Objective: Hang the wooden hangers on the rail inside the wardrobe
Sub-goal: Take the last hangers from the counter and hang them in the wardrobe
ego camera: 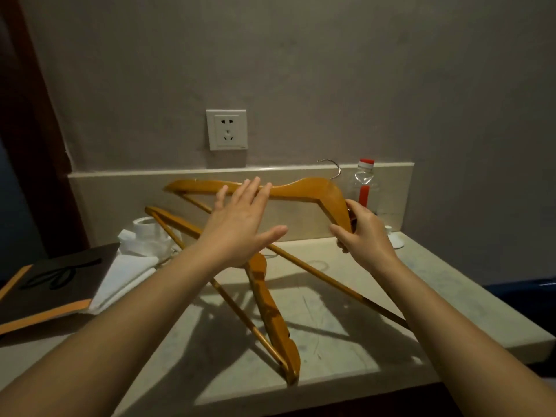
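Wood of an orange-brown tone makes up two hangers above a pale stone counter (pixel 346 299). The upper hanger (pixel 304 189) is held lifted off the counter, tilted, its metal hook (pixel 332 168) pointing up toward the wall. One of its shoulder ends is gripped by the right hand (pixel 365 233), whose fingers are curled closed around the wood. The left hand (pixel 240 224) is spread open with fingers extended, nothing being grasped; its fingertips are seen at the hanger's long arm, though contact cannot be told. The second hanger (pixel 270 314) is lying on the counter beneath the hands. A plastic bottle (pixel 365 188) with a red cap is stood near the wall, and a socket (pixel 227 129) is set above.
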Demonstrator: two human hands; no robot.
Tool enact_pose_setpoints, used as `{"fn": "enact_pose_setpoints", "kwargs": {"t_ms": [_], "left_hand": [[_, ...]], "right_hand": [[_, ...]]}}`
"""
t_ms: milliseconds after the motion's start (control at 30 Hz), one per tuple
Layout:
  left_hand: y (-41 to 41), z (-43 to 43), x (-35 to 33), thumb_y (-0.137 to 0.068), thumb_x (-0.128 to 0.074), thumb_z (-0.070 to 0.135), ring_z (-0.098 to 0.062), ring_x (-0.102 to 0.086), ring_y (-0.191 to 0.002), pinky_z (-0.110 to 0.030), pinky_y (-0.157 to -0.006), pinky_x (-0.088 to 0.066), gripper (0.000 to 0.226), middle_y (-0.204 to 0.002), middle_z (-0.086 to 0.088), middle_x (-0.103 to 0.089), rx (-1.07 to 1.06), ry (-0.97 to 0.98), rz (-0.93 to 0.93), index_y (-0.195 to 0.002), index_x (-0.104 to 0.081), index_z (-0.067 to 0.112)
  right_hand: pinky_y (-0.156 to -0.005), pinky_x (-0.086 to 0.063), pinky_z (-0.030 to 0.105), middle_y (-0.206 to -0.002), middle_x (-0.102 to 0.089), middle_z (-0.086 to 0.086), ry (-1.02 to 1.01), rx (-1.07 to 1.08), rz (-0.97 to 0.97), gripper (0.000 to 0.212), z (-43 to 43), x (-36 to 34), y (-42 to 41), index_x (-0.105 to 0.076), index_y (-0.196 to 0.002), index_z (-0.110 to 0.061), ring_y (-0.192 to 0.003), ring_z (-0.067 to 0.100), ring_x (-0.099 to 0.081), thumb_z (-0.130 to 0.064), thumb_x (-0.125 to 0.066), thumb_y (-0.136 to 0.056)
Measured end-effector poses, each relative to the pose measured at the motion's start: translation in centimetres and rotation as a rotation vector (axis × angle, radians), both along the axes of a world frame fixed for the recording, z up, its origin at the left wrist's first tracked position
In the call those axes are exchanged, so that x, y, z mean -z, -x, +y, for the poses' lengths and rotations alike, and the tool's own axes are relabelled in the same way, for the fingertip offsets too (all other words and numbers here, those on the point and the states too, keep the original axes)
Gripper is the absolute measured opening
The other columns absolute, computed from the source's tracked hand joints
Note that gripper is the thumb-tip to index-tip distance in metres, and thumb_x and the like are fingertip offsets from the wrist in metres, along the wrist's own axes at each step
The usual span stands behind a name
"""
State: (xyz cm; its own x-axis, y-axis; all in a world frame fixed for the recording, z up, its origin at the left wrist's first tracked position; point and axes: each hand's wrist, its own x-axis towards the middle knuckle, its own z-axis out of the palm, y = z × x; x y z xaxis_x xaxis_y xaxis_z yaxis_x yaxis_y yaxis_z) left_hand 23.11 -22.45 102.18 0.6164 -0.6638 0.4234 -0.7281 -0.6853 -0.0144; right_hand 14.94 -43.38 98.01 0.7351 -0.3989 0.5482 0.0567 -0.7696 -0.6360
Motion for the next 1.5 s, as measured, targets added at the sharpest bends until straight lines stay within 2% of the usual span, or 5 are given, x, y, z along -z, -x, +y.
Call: {"fn": "enact_pose_setpoints", "kwargs": {"t_ms": [167,400,867,1233,1500], "left_hand": [[-1.1,-0.1,-2.1,-0.088,-0.049,0.051,-0.021,-0.026,-0.142,-0.043,-0.117,-0.016,0.078,-0.154,-0.002,-0.026,-0.012,0.0,0.001,-0.149,-0.009,0.022],[-2.6,1.8,-3.8,-0.087,-0.06,0.03,-0.014,-0.065,-0.076,-0.024,-0.068,-0.054,0.029,-0.086,0.0,-0.065,0.158,0.194,0.425,-0.113,-0.057,0.016],[-2.1,7.2,-0.7,-0.091,-0.054,0.031,-0.006,-0.059,-0.054,-0.02,-0.053,-0.048,0.012,-0.075,-0.001,-0.062,0.236,0.547,0.879,-0.099,-0.055,0.022],[-1.9,9.5,1.0,-0.092,-0.05,0.03,-0.01,-0.056,-0.056,-0.02,-0.051,-0.048,0.022,-0.074,-0.003,-0.059,0.175,0.682,0.701,-0.111,-0.05,0.02],[-1.8,10.2,1.4,-0.092,-0.05,0.03,-0.007,-0.057,-0.052,-0.017,-0.049,-0.048,0.014,-0.073,-0.002,-0.059,0.172,0.723,0.669,-0.104,-0.051,0.022]], "right_hand": [[-0.091,-0.05,0.03,-0.127,-0.051,0.006,0.143,-0.086,-0.064,0.065,0.5,-1.3,0.1,-0.034,-0.141,-0.014,-0.106,0.015,-0.054,-0.023,-0.064,-0.085],[-0.091,-0.045,0.022,-0.125,-0.055,0.006,0.316,-0.118,-0.147,0.066,1.0,-2.5,-0.9,-0.034,-0.142,-0.015,-0.105,0.007,-0.047,-0.02,-0.066,-0.084],[-0.097,-0.048,0.037,-0.12,-0.053,0.0,0.172,-0.09,-0.225,0.035,6.0,-1.4,-3.3,-0.051,-0.126,-0.018,-0.111,0.015,-0.053,-0.016,-0.056,-0.09],[-0.065,-0.049,0.022,-0.078,-0.059,-0.003,0.065,-0.004,0.635,0.037,9.6,5.2,-7.7,-0.059,-0.09,-0.02,-0.076,0.012,-0.061,-0.056,-0.055,-0.083],[-0.088,-0.051,0.038,-0.111,-0.058,0.008,0.086,0.143,0.663,0.078,11.0,6.6,-9.8,-0.019,-0.142,-0.017,-0.103,0.026,-0.06,-0.036,-0.065,-0.082]]}}
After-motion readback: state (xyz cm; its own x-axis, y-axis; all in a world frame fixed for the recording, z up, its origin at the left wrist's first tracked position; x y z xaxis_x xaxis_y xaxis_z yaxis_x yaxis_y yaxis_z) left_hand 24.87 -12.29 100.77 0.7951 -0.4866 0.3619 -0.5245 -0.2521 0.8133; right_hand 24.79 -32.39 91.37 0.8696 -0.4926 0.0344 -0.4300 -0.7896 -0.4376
